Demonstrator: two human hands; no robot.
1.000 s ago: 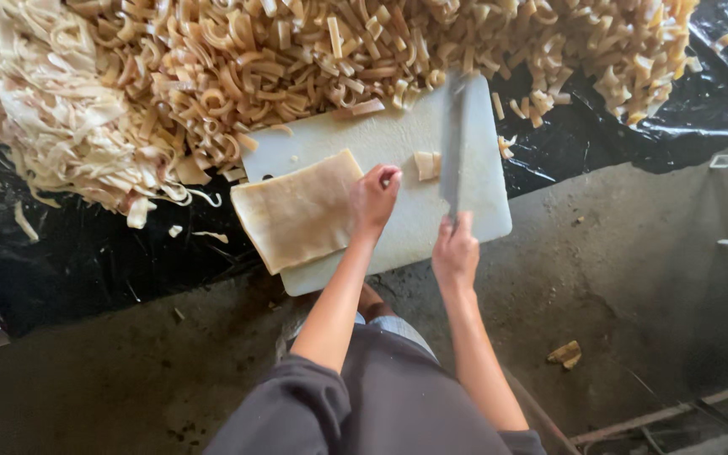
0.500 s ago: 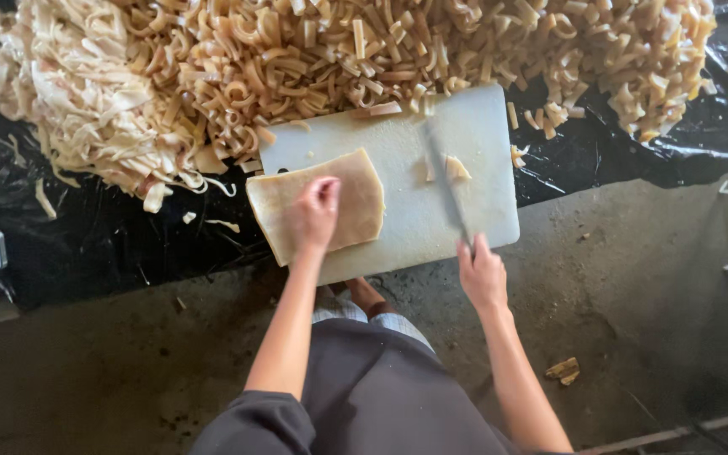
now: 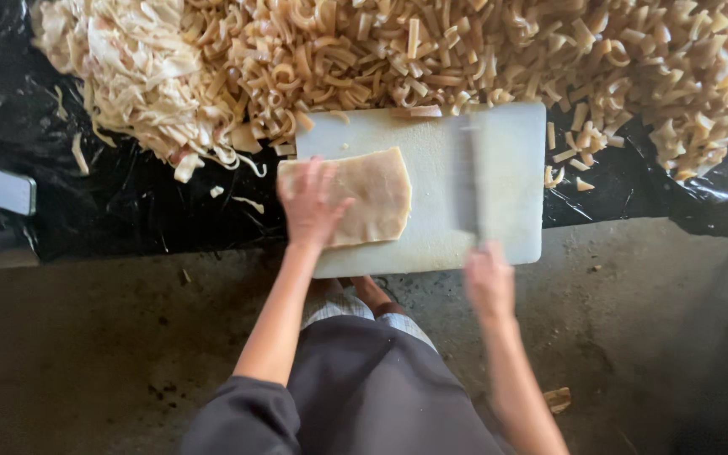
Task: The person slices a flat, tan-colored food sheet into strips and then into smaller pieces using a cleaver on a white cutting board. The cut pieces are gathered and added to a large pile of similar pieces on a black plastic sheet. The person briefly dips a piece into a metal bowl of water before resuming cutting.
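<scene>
Tan sheet lies under flat left hand; right hand grips knife.

Between the left grip and the right grip, a bare stretch of white cutting board is left open. Beyond both grips, passage is blocked by a heaped pile of cut strips. Behind the grips, bare concrete floor is seen.

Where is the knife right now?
In the head view, the knife is blurred over the right half of the white board, held by the right hand, right of the tan sheet.
</scene>
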